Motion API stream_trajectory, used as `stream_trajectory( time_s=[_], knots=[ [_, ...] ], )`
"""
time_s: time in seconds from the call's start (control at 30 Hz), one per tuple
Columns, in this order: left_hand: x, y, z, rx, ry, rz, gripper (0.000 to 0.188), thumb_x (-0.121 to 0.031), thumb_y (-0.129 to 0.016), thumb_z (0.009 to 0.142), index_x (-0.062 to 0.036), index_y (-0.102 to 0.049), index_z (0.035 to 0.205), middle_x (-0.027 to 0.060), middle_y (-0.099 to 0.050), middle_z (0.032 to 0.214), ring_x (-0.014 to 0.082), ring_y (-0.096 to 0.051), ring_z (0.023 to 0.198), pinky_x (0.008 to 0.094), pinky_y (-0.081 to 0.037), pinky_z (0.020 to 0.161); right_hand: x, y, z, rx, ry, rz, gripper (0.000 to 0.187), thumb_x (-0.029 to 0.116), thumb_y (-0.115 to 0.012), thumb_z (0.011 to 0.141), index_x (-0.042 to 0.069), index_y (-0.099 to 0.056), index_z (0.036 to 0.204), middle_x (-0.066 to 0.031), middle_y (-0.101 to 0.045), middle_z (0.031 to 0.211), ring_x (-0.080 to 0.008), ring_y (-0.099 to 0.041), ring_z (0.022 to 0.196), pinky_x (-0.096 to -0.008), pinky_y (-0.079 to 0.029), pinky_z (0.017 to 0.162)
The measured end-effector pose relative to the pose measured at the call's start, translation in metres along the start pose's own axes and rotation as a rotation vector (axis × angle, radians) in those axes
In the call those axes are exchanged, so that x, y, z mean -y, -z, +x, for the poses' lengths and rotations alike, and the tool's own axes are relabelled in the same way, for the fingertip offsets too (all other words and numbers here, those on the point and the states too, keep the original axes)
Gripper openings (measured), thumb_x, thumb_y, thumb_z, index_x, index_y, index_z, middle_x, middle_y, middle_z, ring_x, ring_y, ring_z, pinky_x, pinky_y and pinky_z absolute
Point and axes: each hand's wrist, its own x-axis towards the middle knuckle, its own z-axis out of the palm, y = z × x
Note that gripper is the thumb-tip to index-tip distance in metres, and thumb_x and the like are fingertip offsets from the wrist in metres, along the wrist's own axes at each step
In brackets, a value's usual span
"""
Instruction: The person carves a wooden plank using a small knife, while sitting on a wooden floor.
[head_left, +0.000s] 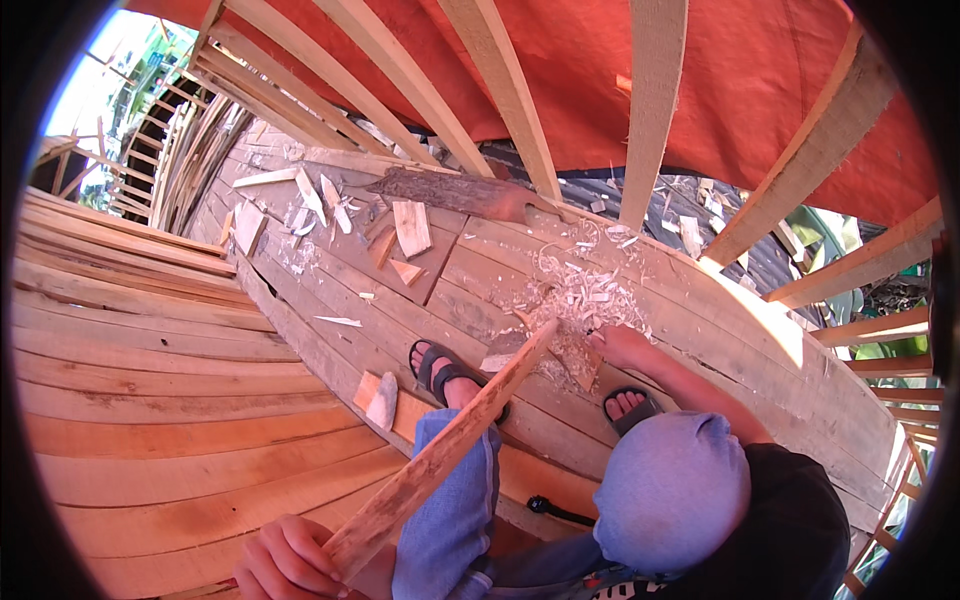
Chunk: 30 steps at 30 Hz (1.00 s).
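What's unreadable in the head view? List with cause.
- Right hand: fingers too small to tell whether they hold anything.
- Left hand: lower part cut off by the bottom edge.
- Right sandal: heel hidden by rounded blue cloth.
- Area beyond red sheet: hidden by the sheet.
All in the head view.

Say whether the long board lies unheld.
No, the left hand grips the long board at its lower end.
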Motion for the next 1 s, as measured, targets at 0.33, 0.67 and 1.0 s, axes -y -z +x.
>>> stream_trajectory(
  time_s=[0.33,0.67,1.0],
  knots=[
    [-0.008,-0.009,-0.01,-0.506,-0.028,0.377,0.02,-0.019,-0.06,0.073,-0.0104,-0.042,0.076,-0.0019,-0.04,0.054,0.0086,-0.039,0.045,0.0239,-0.031,0.057,0.016,-0.026,-0.013,-0.092,0.147,0.181,0.042,0.032,-0.039,0.098,-0.005,-0.059,0.093,-0.0295,-0.062,0.089,-0.0475,-0.06,0.085,-0.053,-0.046,0.08],
    [-0.005,-0.011,-0.01,-0.608,-0.035,0.435,0.022,-0.022,-0.06,0.073,-0.0086,-0.043,0.078,-0.0014,-0.039,0.055,0.0087,-0.038,0.045,0.0239,-0.031,0.058,-0.003,-0.05,-0.005,-0.25,0.239,0.174,0.041,0.032,-0.043,0.097,-0.006,-0.056,0.097,-0.0297,-0.062,0.085,-0.0482,-0.06,0.08,-0.0542,-0.047,0.075],
    [-0.007,-0.006,-0.01,-0.633,-0.031,0.473,0.023,-0.023,-0.06,0.074,-0.0074,-0.043,0.081,-0.0012,-0.038,0.056,0.0089,-0.038,0.046,0.0243,-0.031,0.058,0.0,-0.04,0.001,-0.152,0.1,0.132,0.045,0.034,-0.041,0.097,-0.008,-0.057,0.101,-0.0317,-0.062,0.093,-0.0468,-0.061,0.088,-0.053,-0.048,0.079]
  ],
)
